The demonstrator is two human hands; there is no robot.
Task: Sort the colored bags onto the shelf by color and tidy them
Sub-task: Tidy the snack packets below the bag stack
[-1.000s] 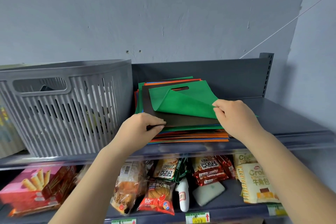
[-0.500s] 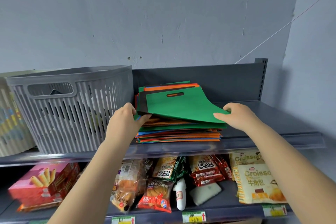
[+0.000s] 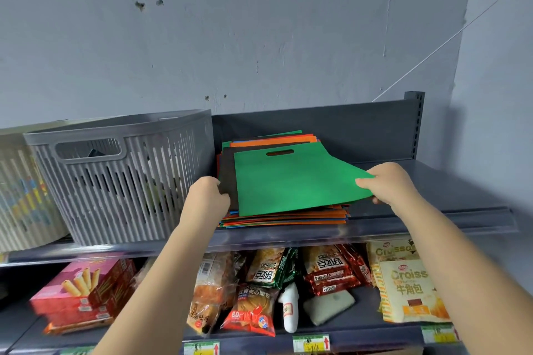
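Observation:
A stack of flat colored bags (image 3: 284, 217), orange, blue, red and green, lies on the top shelf (image 3: 432, 207). On top sits a green bag (image 3: 291, 181) with a cut-out handle, over a black bag (image 3: 226, 170). My right hand (image 3: 385, 184) pinches the green bag's right front corner, which is lifted off the stack. My left hand (image 3: 207, 196) grips the black bag's left front corner beside the stack.
A grey slatted basket (image 3: 121, 176) stands on the shelf just left of the stack, a beige basket (image 3: 20, 196) beyond it. The shelf below holds snack packets (image 3: 326, 268), a pink biscuit box (image 3: 83, 288) and croissant packs (image 3: 409, 288). A grey wall rises behind.
The folded-over green bag has been laid out flat on top of the pile. My left hand shifted to the black bag's left front corner; my right hand keeps the green bag's right corner.

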